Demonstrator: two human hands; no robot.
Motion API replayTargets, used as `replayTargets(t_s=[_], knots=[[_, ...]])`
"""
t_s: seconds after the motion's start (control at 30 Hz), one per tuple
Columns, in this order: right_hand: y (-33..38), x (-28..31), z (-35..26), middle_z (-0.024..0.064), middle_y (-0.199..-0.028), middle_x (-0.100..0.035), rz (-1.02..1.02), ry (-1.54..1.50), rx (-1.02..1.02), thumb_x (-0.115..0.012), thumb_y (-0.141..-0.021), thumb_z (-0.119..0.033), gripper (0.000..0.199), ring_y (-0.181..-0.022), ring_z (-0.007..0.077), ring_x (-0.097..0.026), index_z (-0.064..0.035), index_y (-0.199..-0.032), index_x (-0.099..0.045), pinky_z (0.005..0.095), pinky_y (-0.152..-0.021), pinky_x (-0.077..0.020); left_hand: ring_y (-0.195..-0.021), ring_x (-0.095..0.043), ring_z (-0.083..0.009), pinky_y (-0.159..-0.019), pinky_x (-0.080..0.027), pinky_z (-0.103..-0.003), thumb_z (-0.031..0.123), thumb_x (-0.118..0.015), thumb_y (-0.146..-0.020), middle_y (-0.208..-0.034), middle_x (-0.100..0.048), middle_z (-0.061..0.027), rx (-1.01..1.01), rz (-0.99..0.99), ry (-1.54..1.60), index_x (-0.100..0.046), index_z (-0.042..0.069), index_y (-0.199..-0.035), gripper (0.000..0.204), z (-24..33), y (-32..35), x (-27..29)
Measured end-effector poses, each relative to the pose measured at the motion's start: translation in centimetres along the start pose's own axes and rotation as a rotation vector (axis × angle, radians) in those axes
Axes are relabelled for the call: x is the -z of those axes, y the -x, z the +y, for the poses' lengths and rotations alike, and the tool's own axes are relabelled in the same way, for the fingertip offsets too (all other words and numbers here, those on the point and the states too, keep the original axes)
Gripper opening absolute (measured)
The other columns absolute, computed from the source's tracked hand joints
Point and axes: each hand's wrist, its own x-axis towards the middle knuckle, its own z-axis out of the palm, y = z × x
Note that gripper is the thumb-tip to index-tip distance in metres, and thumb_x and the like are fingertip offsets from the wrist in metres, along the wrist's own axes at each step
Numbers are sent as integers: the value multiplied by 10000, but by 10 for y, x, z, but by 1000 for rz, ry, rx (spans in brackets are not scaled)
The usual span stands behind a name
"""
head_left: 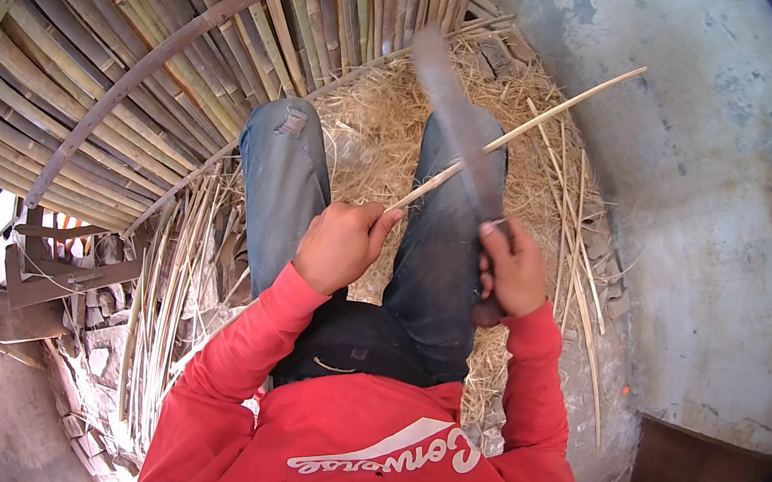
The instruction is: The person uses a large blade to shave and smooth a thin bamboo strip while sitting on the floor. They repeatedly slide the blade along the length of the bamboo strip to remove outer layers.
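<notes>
My left hand (344, 243) is closed round the near end of a long, pale bamboo strip (559, 110), which slants up to the right across my right thigh. In my right hand (511, 265) is a machete (453, 104), gripped by its dark handle (489, 311). Its broad blade is smeared by motion and points away from me, tilted left. Blade and strip cross above my right knee; whether the edge touches the strip I cannot tell.
Straw-like shavings (377, 123) cover the ground between and beyond my legs. Several thin strips (581, 238) lie at right, a bundle of strips (167, 290) at left. A slatted bamboo platform (136, 62) fills the upper left. A grey wall (705, 186) rises on the right.
</notes>
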Motion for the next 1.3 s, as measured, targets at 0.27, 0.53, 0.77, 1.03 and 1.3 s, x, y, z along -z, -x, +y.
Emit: replayTargets(t_s=[0.27, 0.53, 0.77, 1.03, 1.3], knots=[[-16, 18, 0, -7, -667, -542, 104, -77, 17, -650, -1044, -304, 254, -452, 70, -482, -57, -1024, -592, 247, -380, -394, -564, -567, -457, -540, -446, -491, 283, -654, -1041, -600, -547, -239, -21, 4, 3, -658, -12, -759, 408, -7, 0, 0], [-5, 9, -5, -5, -680, -538, -34, -37, -55, -665, -1037, -306, 267, -467, 66, -478, -48, -1055, -598, 248, -405, -406, -528, -568, -400, -550, -465, -440, 280, -657, -1041, -610, -577, -225, 31, -36, 80, -689, -33, -785, 406, -9, -7, 1], [14, 2, -8, -11, -687, -548, -247, 63, -173, -662, -1039, -296, 245, -476, 63, -488, -55, -1063, -621, 241, -411, -400, -514, -591, -352, -554, -477, -419, 286, -659, -1040, -615, -598, -218, 16, -47, 142, -719, -36, -810, 400, -11, -12, -4], [-20, 27, -9, -3, -682, -545, 125, -67, 21, -640, -1052, -314, 248, -449, 64, -471, -78, -1018, -574, 244, -388, -395, -458, -488, -158, -498, -413, -363, 312, -616, -1066, -506, -501, -81, 67, -189, 289, -735, -24, -817, 435, -23, -9, 8], [-3, 16, 4, -18, -640, -544, -108, 159, 21, -684, -1026, -260, 222, -472, 54, -480, -57, -976, -610, 238, -418, -362, -461, -392, -72, -465, -321, -296, 364, -548, -1100, -502, -439, 28, 214, -404, 509, -721, -2, -818, 493, -33, -17, 6]])
